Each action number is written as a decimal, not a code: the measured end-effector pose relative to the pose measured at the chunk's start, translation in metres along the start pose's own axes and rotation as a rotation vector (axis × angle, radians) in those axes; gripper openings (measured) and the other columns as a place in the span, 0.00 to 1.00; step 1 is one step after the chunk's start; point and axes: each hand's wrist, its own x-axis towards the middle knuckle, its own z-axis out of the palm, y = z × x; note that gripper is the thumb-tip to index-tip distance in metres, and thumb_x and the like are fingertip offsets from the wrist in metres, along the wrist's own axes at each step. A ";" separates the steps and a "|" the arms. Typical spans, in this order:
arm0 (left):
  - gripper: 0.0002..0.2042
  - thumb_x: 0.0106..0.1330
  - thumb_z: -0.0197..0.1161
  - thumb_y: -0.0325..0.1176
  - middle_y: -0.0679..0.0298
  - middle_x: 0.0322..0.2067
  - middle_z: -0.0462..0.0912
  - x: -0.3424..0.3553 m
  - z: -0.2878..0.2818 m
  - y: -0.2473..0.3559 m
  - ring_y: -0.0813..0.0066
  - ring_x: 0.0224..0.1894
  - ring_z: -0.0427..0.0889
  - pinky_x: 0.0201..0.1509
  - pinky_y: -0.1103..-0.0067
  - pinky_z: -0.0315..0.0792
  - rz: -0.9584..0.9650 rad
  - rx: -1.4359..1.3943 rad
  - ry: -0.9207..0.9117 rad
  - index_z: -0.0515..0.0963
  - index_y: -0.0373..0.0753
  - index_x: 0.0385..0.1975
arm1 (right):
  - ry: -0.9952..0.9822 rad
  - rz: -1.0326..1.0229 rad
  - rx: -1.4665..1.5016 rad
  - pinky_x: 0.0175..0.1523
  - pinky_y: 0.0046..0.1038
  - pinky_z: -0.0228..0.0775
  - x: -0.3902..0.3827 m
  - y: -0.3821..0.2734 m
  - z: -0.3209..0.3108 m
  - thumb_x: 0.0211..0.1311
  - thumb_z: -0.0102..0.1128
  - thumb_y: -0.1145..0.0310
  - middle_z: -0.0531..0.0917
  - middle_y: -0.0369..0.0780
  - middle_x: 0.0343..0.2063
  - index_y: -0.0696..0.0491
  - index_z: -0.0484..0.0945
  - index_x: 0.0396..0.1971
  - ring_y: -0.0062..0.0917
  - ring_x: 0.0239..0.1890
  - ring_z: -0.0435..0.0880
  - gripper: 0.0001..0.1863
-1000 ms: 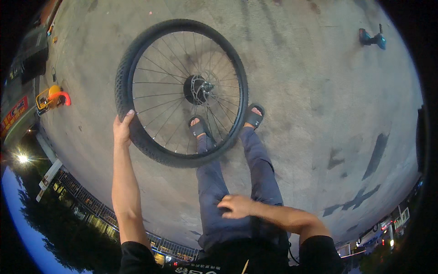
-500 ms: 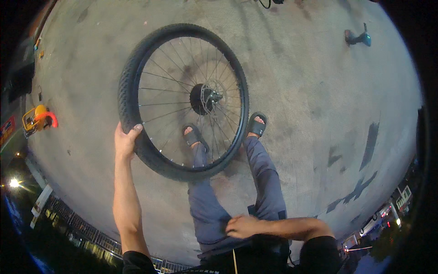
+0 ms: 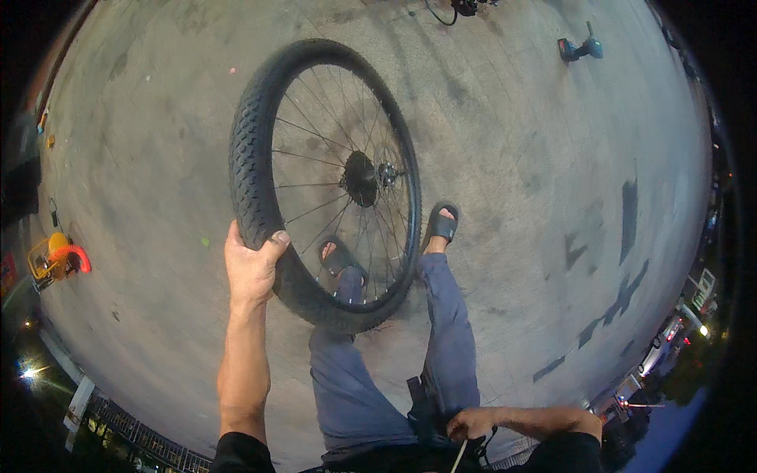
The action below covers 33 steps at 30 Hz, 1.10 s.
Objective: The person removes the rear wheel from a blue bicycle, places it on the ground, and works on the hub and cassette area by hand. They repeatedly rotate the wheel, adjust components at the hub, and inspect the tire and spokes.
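A bicycle wheel (image 3: 252, 150) with a knobby black tire is tilted up over the ground in front of me. My left hand (image 3: 254, 260) is closed on the tire at its near left side, thumb over the inner edge. A dark sprocket cassette (image 3: 360, 178) sits at the hub, with a disc rotor partly visible behind the spokes. At my waist is my right hand (image 3: 471, 423), its fingers curled in beside a pale cord (image 3: 459, 456) and a dark strap (image 3: 422, 402). What those fingers hold, if anything, I cannot make out.
My sandalled feet (image 3: 444, 224) stand close to the wheel, one seen through the spokes. A cordless drill (image 3: 581, 50) lies at the far right. To the left is a yellow machine with a red hose (image 3: 71, 254). A dark object (image 3: 467, 7) is cut off at the far edge.
The wheel has turned more edge-on, showing more tread, and its left side has shifted right with my left hand. My right hand has moved right and closer to my waist.
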 end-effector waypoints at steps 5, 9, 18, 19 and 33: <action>0.22 0.52 0.69 0.23 0.59 0.34 0.81 -0.009 -0.001 -0.010 0.70 0.31 0.82 0.36 0.74 0.80 0.141 -0.026 0.035 0.71 0.30 0.47 | 0.103 0.047 0.011 0.49 0.34 0.73 0.027 0.032 -0.017 0.62 0.59 0.63 0.86 0.42 0.39 0.51 0.82 0.43 0.35 0.44 0.84 0.12; 0.22 0.51 0.71 0.27 0.59 0.31 0.81 -0.019 0.000 -0.018 0.68 0.28 0.83 0.32 0.74 0.81 0.187 -0.007 0.012 0.72 0.31 0.45 | 0.466 -0.109 -0.207 0.42 0.36 0.75 0.052 0.034 -0.111 0.58 0.58 0.64 0.86 0.42 0.33 0.51 0.82 0.38 0.37 0.38 0.85 0.10; 0.25 0.54 0.71 0.39 0.58 0.35 0.80 0.040 -0.069 -0.077 0.65 0.33 0.83 0.37 0.70 0.80 0.180 0.161 -0.022 0.71 0.32 0.48 | 1.521 -0.039 -0.050 0.44 0.35 0.76 0.053 0.136 -0.377 0.64 0.60 0.59 0.86 0.44 0.33 0.56 0.82 0.40 0.32 0.37 0.85 0.15; 0.24 0.56 0.70 0.39 0.59 0.36 0.79 0.055 -0.088 -0.095 0.65 0.33 0.83 0.38 0.71 0.79 0.181 0.163 -0.003 0.71 0.33 0.49 | 1.531 0.012 -0.015 0.46 0.35 0.75 0.058 0.148 -0.403 0.64 0.60 0.57 0.86 0.45 0.34 0.56 0.81 0.41 0.33 0.39 0.85 0.17; 0.43 0.66 0.46 0.72 0.54 0.47 0.80 0.266 -0.169 -0.291 0.61 0.46 0.80 0.51 0.64 0.74 -0.126 0.180 0.411 0.73 0.32 0.58 | 1.693 -0.210 0.897 0.69 0.47 0.57 0.165 0.152 -0.571 0.67 0.38 0.30 0.62 0.49 0.69 0.57 0.58 0.70 0.45 0.69 0.64 0.47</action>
